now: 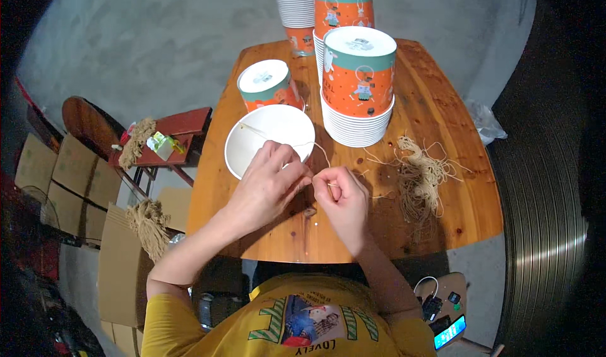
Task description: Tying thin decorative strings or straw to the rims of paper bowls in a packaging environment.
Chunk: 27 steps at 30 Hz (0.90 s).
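A white-lined paper bucket [270, 122] lies tipped on the wooden table, its open mouth toward me. My left hand [268, 183] is closed at its near rim, thumb and fingers pinched together on a thin beige string [320, 147]. That string loops up from the rim and comes down to my right hand [344, 202], whose fingers are curled shut on it just right of the left fingertips. Inside the bucket a short piece of string [254, 130] shows against the wall. The exact pinch point of the left fingers is partly hidden.
Right on the table [297, 240] lies a tangled bundle of beige strings [420, 180]. Stacks of orange and green buckets [360, 79] stand behind, with one upside-down bucket [268, 82] nearer. A red bench [189, 126] and cardboard boxes [120, 262] are at the left.
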Available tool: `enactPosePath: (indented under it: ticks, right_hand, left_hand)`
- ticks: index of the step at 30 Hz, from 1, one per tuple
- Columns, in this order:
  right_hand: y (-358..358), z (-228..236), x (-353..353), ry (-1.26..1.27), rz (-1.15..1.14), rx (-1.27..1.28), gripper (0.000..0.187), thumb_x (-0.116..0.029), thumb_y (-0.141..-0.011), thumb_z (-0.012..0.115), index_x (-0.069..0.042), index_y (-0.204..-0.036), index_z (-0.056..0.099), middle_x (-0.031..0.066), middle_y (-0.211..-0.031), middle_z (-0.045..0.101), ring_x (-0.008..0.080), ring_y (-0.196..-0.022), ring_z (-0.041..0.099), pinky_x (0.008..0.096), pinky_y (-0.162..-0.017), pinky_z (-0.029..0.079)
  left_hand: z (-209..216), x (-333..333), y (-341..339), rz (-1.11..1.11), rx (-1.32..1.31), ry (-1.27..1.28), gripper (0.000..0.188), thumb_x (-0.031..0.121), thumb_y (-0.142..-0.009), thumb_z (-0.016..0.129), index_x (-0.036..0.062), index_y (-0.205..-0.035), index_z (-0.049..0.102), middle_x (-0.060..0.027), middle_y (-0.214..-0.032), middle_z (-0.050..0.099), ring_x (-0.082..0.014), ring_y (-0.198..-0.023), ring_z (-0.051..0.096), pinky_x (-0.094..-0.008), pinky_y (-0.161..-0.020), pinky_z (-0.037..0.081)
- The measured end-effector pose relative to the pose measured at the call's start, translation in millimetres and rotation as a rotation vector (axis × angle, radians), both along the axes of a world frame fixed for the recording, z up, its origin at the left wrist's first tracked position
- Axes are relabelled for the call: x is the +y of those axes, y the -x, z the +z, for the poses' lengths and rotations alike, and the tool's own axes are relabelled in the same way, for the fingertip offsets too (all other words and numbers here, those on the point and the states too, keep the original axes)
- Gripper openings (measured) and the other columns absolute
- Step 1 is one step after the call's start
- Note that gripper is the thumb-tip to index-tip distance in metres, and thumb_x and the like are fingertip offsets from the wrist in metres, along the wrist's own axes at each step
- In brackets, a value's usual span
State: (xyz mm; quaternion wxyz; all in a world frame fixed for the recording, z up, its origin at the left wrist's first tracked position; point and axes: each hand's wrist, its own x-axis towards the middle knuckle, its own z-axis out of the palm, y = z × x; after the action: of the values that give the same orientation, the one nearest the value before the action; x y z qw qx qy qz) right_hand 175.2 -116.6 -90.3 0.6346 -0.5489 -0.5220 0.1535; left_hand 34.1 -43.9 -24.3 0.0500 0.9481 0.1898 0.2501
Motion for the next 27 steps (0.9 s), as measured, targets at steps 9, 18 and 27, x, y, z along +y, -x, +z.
enactPosePath:
  ticks: [9,18,27]
  right_hand:
    - [-3,2,-3,0.011,0.091,0.014,0.009,-0.003,-0.079,0.067,-0.003,-0.087,0.062,0.0026,-0.070,0.056,0.0073,-0.053,0.044,0.0240,-0.048,0.037]
    - [-4,-8,-1,0.088,0.284,0.274,0.007,-0.004,-0.086,0.060,-0.002,-0.093,0.062,-0.0007,-0.071,0.059,0.0040,-0.059,0.046,0.0213,-0.054,0.040]
    - [3,-17,11,0.073,0.277,0.363,0.003,-0.003,-0.086,0.058,-0.002,-0.087,0.056,-0.0045,-0.067,0.052,0.0034,-0.062,0.046,0.0212,-0.056,0.040]
  left_hand:
    - [-3,-1,-3,0.003,0.040,0.025,0.011,0.005,-0.080,0.059,0.0000,-0.085,0.051,-0.0140,-0.090,0.047,-0.0330,-0.089,0.044,-0.0412,-0.078,0.040]
    - [3,-2,2,0.016,0.069,0.324,0.013,0.006,-0.082,0.061,0.0031,-0.084,0.049,-0.0115,-0.090,0.046,-0.0292,-0.089,0.043,-0.0372,-0.078,0.039]
    - [-3,3,2,0.050,0.012,0.243,0.013,0.002,-0.080,0.061,0.0030,-0.086,0.050,-0.0115,-0.090,0.045,-0.0281,-0.090,0.045,-0.0365,-0.079,0.041]
